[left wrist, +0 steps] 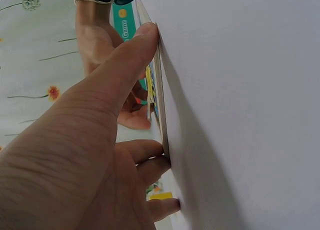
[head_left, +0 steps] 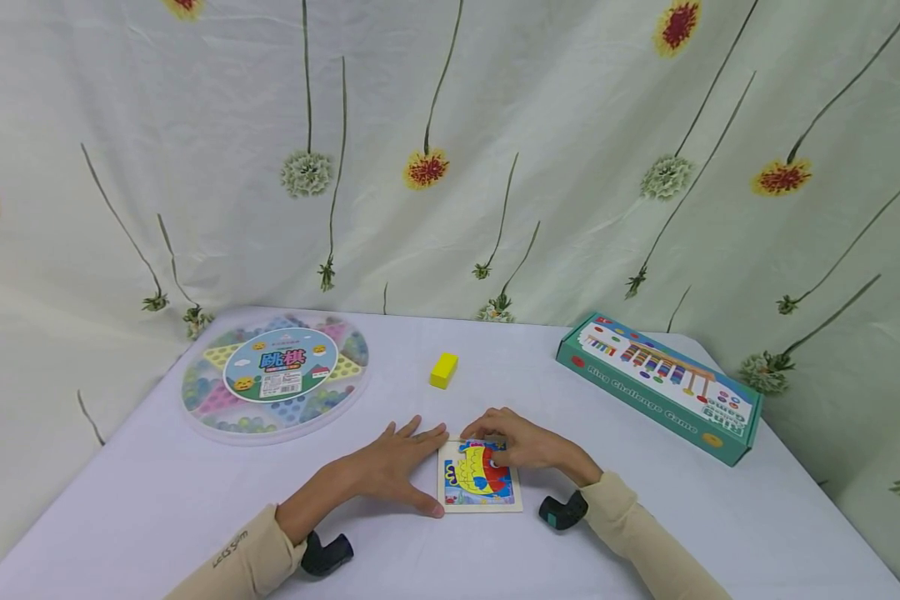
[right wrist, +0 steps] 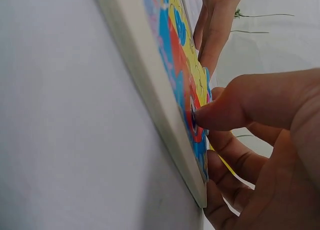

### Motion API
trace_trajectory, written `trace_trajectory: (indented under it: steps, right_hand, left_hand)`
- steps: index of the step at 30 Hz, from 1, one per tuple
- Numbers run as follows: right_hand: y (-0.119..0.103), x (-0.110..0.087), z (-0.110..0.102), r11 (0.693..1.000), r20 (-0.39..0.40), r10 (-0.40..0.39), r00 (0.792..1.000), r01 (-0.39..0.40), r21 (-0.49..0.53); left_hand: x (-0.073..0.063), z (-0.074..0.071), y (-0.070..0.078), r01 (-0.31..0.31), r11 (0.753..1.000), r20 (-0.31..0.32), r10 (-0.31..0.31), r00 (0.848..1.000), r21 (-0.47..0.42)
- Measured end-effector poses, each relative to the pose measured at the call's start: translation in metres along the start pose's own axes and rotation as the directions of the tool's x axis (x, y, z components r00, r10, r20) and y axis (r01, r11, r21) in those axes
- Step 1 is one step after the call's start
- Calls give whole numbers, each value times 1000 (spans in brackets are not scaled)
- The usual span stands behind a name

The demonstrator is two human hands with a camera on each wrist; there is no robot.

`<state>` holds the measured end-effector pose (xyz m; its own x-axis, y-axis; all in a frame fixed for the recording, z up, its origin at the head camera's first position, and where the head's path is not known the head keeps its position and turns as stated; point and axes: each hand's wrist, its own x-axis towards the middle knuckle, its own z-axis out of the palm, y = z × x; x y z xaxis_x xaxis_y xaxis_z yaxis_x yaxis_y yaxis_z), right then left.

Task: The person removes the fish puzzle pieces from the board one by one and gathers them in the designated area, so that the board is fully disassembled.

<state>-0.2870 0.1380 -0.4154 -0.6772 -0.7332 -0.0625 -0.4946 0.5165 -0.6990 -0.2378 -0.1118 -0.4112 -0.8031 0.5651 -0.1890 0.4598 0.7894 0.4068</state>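
A small square jigsaw puzzle (head_left: 481, 505) with a yellow and red fish picture lies flat on the table in a pale frame. My left hand (head_left: 393, 462) steadies its left side, fingers spread and fairly straight, thumb (left wrist: 145, 37) at the near corner. From the right, my right hand (head_left: 521, 442) reaches over the board's far right part. Its thumb (right wrist: 225, 110) lies at the fish's eye while the other fingers curl behind, pinching a puzzle piece (right wrist: 206, 82) that looks tilted up from the board. The fingers partly hide that piece.
A round Chinese checkers set (head_left: 281, 375) lies at the back left. Beyond the puzzle is a yellow block (head_left: 443, 371). A green Ring Challenge Game box (head_left: 660, 387) sits at the back right, and a flowered cloth (head_left: 450, 233) hangs behind the white table (head_left: 412, 558).
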Motion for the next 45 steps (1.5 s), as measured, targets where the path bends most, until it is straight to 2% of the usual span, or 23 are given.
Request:
trace_trajectory:
  steps: [15, 29, 37, 45]
  right_hand:
    - [-1, -1, -1, 1000, -7, 23, 1000, -23, 6]
    - [1, -3, -3, 1000, -11, 4, 1000, -4, 16]
    - [2, -2, -2, 999, -22, 19, 1000, -18, 27]
    - [1, -3, -2, 999, -23, -3, 1000, 4, 36]
  left_hand:
    - [0, 1, 1, 6, 1000, -1, -6, 1000, 7]
    - [1, 0, 0, -8, 1000, -5, 8, 1000, 21]
    - [0, -1, 1, 4, 1000, -3, -4, 1000, 13]
    - [-2, -2, 3, 4, 1000, -1, -4, 1000, 23]
